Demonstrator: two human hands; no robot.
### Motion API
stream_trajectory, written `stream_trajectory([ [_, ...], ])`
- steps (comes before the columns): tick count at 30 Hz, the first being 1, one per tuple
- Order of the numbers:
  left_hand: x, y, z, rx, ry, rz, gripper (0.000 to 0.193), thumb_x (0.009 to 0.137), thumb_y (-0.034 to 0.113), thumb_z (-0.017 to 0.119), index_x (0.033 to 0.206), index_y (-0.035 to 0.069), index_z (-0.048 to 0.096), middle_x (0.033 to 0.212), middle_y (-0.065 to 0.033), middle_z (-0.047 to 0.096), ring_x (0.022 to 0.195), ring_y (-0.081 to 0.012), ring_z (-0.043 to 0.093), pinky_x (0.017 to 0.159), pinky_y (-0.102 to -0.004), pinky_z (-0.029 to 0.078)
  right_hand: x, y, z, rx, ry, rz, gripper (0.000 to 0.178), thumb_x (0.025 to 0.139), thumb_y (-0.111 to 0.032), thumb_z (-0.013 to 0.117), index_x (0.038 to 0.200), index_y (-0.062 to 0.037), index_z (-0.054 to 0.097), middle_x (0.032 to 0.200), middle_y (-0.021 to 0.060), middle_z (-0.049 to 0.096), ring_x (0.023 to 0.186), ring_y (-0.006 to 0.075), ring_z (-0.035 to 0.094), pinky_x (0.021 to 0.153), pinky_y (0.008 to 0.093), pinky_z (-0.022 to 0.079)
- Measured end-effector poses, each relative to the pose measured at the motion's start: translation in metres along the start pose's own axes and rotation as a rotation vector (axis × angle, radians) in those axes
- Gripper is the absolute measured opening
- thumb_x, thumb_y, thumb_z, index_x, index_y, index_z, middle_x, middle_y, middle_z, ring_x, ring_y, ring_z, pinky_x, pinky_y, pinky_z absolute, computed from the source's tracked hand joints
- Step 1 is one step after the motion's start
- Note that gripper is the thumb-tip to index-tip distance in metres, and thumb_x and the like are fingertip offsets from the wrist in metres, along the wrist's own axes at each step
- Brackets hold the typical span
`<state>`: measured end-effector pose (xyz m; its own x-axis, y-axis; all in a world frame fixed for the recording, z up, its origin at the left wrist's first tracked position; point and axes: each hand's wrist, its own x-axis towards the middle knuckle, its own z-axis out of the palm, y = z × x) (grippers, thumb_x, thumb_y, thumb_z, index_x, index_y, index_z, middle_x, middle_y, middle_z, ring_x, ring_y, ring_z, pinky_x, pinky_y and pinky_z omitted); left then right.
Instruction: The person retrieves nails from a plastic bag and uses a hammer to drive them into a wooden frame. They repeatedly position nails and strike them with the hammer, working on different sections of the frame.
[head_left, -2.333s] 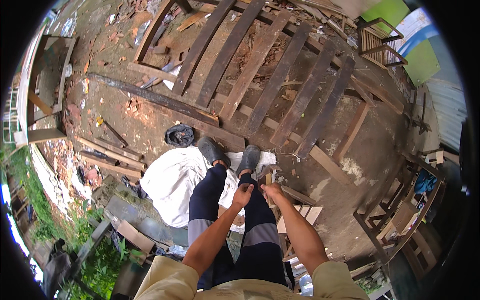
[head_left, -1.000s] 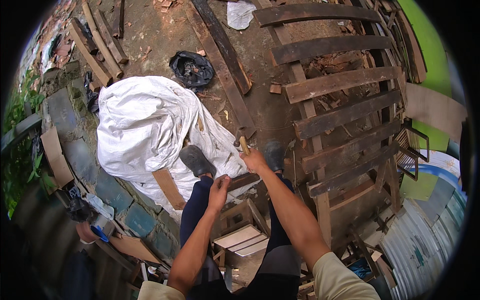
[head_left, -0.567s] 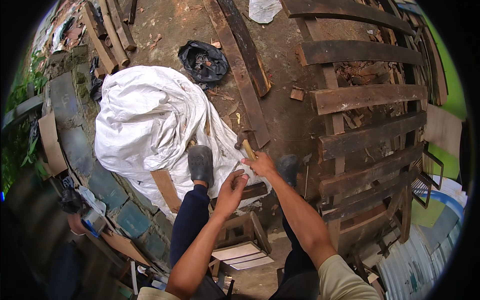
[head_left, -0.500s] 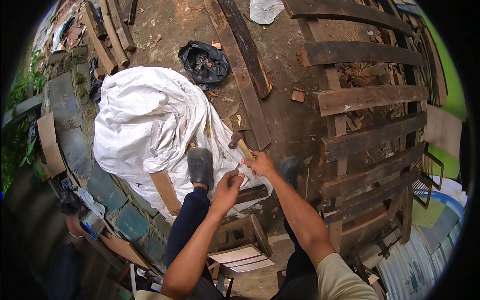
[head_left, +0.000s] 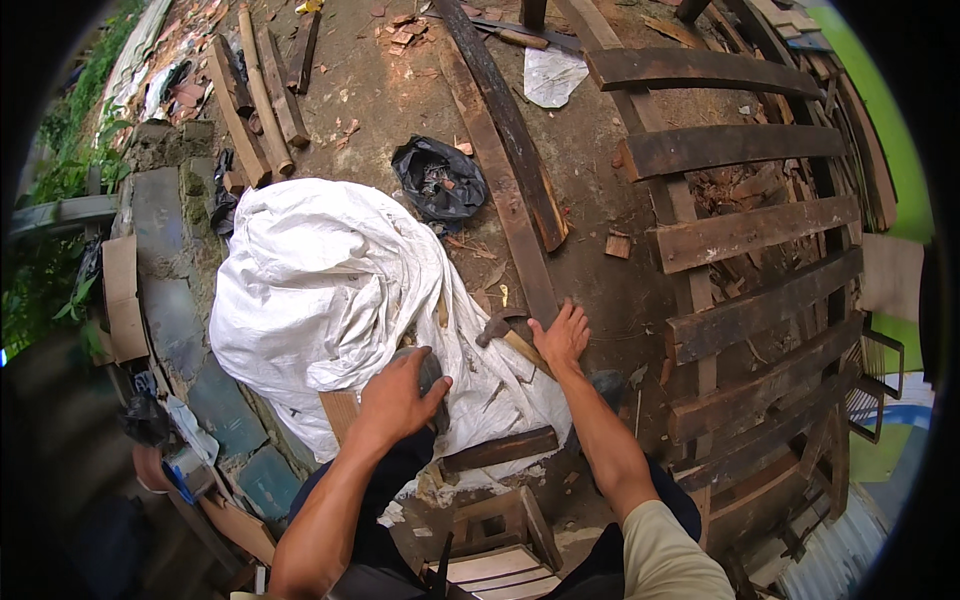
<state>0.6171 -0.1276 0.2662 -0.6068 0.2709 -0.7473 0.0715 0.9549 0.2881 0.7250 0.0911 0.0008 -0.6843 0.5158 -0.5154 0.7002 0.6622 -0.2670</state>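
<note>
A hammer (head_left: 522,350) with a wooden handle lies at the right edge of a large white woven sack (head_left: 300,270). Just right of its handle, my right hand (head_left: 562,338) is spread open at the near end of a long dark plank (head_left: 515,215); whether the fingertips touch the plank I cannot tell. My left hand (head_left: 398,395) hangs open with nothing in it, over my dark shoe (head_left: 432,372) and partly hiding it. A short dark wood block (head_left: 500,450) rests on the sack's near edge. Beside my left wrist, a light board (head_left: 340,408) is partly covered.
A slatted wooden pallet frame (head_left: 755,240) stands along the right. An open black plastic bag (head_left: 440,180) sits beyond the sack. Loose timber pieces (head_left: 262,90) lie at the far left, next to a stone-block edge (head_left: 170,280). A small wooden stool (head_left: 500,530) stands between my legs.
My right hand has let go of the hammer and opened toward the plank's end. My left hand has moved left and opened. The view has shifted, showing more ground at the far side.
</note>
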Motion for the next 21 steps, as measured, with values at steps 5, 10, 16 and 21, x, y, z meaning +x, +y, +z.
stream_trajectory([
  [5, 0.0, 0.011, 0.01, -0.058, 0.071, 0.1, 0.062, 0.092, 0.047, 0.062, 0.134, 0.002, 0.055, 0.117, -0.0262, 0.066, 0.109, -0.0419, 0.064, 0.092, -0.0478, 0.051, 0.016, 0.006, -0.007, 0.006, -0.27, -0.082, 0.093, 0.077, -0.039, 0.083, 0.144, -0.0005, 0.031, 0.136, 0.0258, 0.049, 0.126, 0.0406, 0.051, 0.102, 0.0489, 0.045],
  [10, 0.01, 0.015, 0.032, -0.201, 0.016, 0.128, 0.064, 0.093, 0.05, 0.06, 0.135, 0.002, 0.054, 0.122, -0.0259, 0.065, 0.114, -0.0407, 0.063, 0.096, -0.0455, 0.049, 0.001, 0.006, -0.037, 0.225, -0.268, -0.033, 0.101, 0.071, -0.034, 0.083, 0.147, 0.0005, 0.026, 0.137, 0.0291, 0.048, 0.128, 0.0441, 0.05, 0.105, 0.0468, 0.045],
  [16, -0.003, 0.007, 0.052, -0.629, 0.058, -0.018, 0.064, 0.097, 0.048, 0.059, 0.135, -0.002, 0.053, 0.121, -0.0256, 0.067, 0.115, -0.035, 0.065, 0.098, -0.0402, 0.049, -0.091, -0.054, -0.149, 0.727, -0.498, -0.043, 0.091, 0.074, -0.033, 0.072, 0.146, 0.0025, 0.03, 0.138, 0.0282, 0.051, 0.127, 0.0367, 0.052, 0.105, 0.0415, 0.042],
  [21, -0.038, 0.019, 0.046, -1.448, -0.083, -0.161, 0.071, 0.101, 0.056, 0.05, 0.144, 0.001, 0.045, 0.137, -0.0132, 0.058, 0.126, -0.0257, 0.055, 0.103, -0.0396, 0.042, -0.183, -0.086, -0.236, 1.286, -0.658, 0.143, 0.079, 0.077, -0.027, 0.068, 0.144, 0.0016, 0.038, 0.134, 0.0206, 0.054, 0.125, 0.0271, 0.052, 0.104, 0.0368, 0.04],
])
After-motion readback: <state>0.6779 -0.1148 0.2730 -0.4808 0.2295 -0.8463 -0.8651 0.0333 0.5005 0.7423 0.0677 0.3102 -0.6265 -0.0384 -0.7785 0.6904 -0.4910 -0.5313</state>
